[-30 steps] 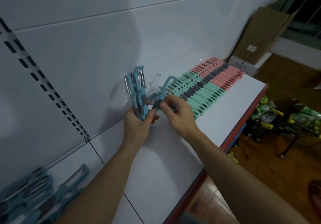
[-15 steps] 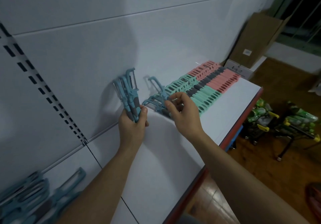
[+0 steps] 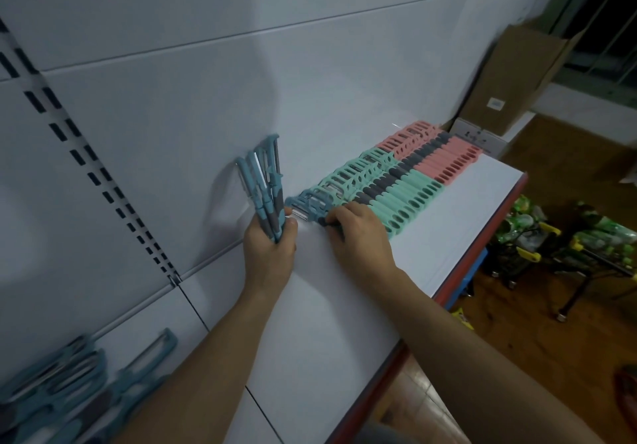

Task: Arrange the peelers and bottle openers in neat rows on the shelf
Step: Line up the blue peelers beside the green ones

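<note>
Lowered since the earlier frame, the blue peeler [image 3: 312, 205] is laid flat on the white shelf [image 3: 344, 292], at the near end of the teal and pink row [image 3: 396, 183]. Its grey handle is pinched under the curled fingers of the right hand [image 3: 360, 236]. An upright bundle of blue peelers [image 3: 263, 185] is gripped in the left hand [image 3: 270, 254].

I watch right grip [image 3: 358, 233] drop from chest of left grip [image 3: 270, 254] to shelf [image 3: 448, 236]. Blue peeler [image 3: 312, 206], carried head-up second ago, now lies flat at near end of teal row [image 3: 389, 188], touching it. Fingers curl on its grey handle at shelf level. Grips touched before; now gap between them, bunch [image 3: 263, 185] left alone.
</note>
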Available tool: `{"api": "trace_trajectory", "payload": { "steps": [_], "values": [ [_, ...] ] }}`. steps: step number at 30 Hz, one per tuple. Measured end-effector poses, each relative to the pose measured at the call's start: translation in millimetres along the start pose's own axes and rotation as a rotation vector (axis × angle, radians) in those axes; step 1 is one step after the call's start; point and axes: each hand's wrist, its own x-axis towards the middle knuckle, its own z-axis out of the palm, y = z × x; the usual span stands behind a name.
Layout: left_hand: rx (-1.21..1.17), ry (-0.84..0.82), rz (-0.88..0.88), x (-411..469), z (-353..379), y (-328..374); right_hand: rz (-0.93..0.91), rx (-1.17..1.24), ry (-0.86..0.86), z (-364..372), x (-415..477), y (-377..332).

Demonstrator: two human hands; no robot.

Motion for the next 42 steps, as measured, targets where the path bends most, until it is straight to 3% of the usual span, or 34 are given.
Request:
{"api": "trace_trajectory", "payload": {
  "steps": [21, 24, 28, 32, 37, 42],
  "values": [
    [-0.094, -0.072, -0.029, -3.7, 1.5, 5.2, 0.083, -0.037, 0.028, -1.8, -1.1, -5.8],
    [-0.087, -0.149, -0.041, -7.8, 0.6, 11.0, 0.082, 0.216, -0.042, -14.5, 8.0, -22.8],
    [-0.065, -0.24, -0.044, -11.6, -0.8, 15.9, 0.216, 0.637, -0.124, -26.0, 19.0, -40.0],
    [-0.046, -0.097, 0.039, -9.6, -0.4, 13.5, 0.457, 0.972, -0.024, -19.6, 21.2, -41.2],
    [0.0, 0.082, 0.073, -2.0, -2.8, 4.3, 0.399, 0.867, 0.071, -28.5, 18.4, -29.5],
    [-0.123, 0.031, 0.044, -2.5, -1.4, 7.6, 0.357, 0.673, -0.007, -19.7, 14.2, -17.0]
  ]
}}
